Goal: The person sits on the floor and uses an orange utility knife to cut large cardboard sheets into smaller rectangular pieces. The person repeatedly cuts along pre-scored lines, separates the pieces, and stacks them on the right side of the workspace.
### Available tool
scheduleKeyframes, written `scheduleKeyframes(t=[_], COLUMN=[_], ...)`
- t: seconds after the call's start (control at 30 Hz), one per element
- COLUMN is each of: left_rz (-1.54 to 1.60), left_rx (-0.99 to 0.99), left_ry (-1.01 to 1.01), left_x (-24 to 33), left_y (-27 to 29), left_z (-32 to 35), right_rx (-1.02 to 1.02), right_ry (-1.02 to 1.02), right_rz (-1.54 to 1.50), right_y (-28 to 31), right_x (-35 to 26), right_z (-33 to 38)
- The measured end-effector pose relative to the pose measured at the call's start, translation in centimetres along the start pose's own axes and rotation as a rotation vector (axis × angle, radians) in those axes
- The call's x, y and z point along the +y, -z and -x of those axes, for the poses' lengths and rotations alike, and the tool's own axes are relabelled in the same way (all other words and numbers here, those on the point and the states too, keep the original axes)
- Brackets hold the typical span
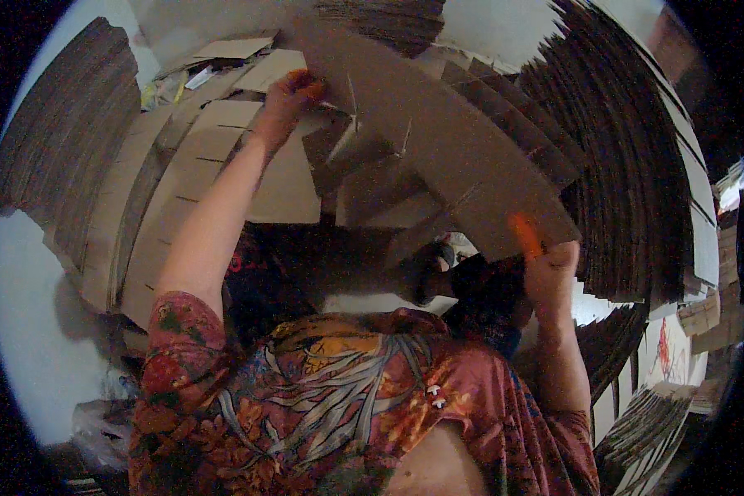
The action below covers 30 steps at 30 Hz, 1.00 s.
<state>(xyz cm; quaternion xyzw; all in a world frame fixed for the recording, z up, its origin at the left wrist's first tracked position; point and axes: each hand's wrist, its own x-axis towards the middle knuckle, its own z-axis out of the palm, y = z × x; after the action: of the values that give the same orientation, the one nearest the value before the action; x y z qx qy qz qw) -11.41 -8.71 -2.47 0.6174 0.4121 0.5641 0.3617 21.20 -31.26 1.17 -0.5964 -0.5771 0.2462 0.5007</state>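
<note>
A long brown cardboard sheet (438,124) with slits along its near edge slants from upper middle to lower right in front of me. My left hand (289,103), orange covers on its fingertips, is closed on the sheet's near edge towards its upper left end. Down at the right end, my right hand (551,266) grips the sheet's corner, an orange cover on a finger lying against the board. Beneath the sheet, partly hidden, are upright cardboard pieces (388,194) set at angles to one another.
Flat slotted cardboard (202,165) lies stacked to the left. Tall cardboard stacks rise at the far left (66,124) and right (620,157). More bundled cardboard (645,434) stands at lower right. My shod foot (434,269) shows below the work.
</note>
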Motion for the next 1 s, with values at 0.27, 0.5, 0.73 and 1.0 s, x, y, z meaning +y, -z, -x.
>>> scheduleKeyframes(t=[0.27, 0.5, 0.73, 1.0], left_rz=[0.290, 0.012, -0.270, -0.336], left_rx=[0.064, 0.344, 0.222, 0.191], left_ry=[0.219, -0.015, -0.155, -0.149], left_x=[-7.4, -6.1, -4.1, -5.9], left_y=[0.1, -0.4, -4.7, -7.3], left_z=[2.5, 7.6, 18.8, 17.6], right_rx=[-0.163, -0.049, -0.274, -0.242], right_ry=[0.119, 0.228, 0.293, 0.456], right_rz=[0.130, 0.200, 0.492, 0.527], right_y=[-2.2, -0.4, -0.2, -0.3], right_x=[7.3, 1.6, -0.2, 1.9], right_z=[0.6, 0.4, 0.9, 2.5])
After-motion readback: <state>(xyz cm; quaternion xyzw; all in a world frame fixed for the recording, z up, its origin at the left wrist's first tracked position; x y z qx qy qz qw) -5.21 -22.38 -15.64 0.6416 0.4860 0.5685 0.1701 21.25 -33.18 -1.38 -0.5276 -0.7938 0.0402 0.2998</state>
